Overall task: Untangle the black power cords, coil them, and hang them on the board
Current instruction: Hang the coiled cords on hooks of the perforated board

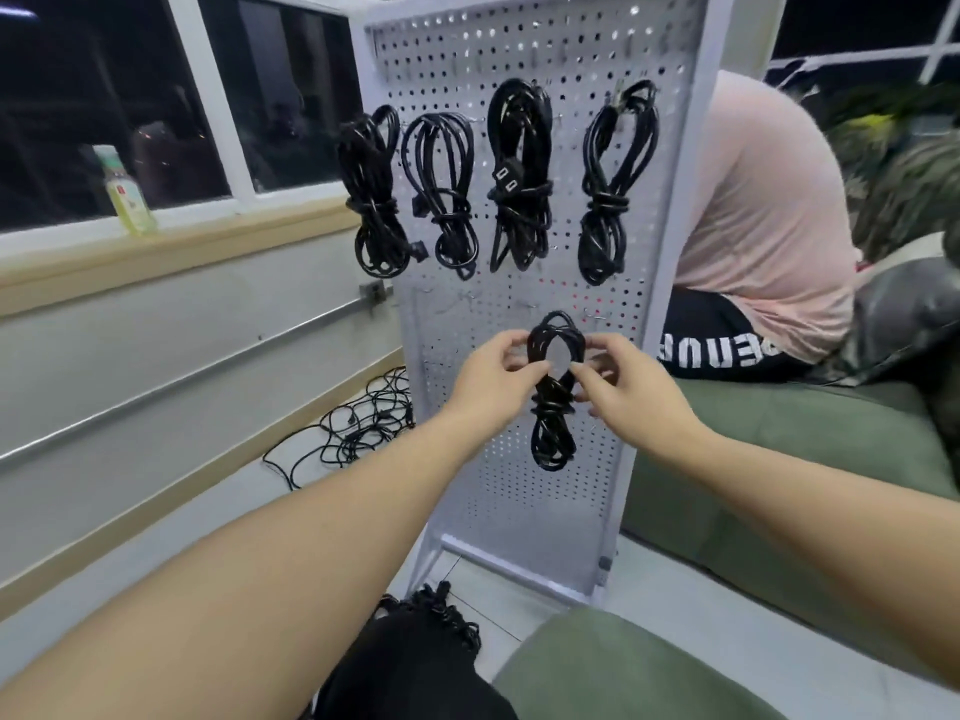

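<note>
Four coiled cords (511, 179) on white pegboard (550, 501).

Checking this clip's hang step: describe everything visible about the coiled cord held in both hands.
The coiled cord is black, glossy and rubbery-looking, looped into a long bundle cinched by wraps around its middle. It hangs upright against the white pegboard, below four hung coils. The left hand and right hand pinch its upper loop from either side.

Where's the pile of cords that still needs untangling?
In the head view, the tangled cords lie on the floor left of the pegboard, beside the wall under the window.
</note>
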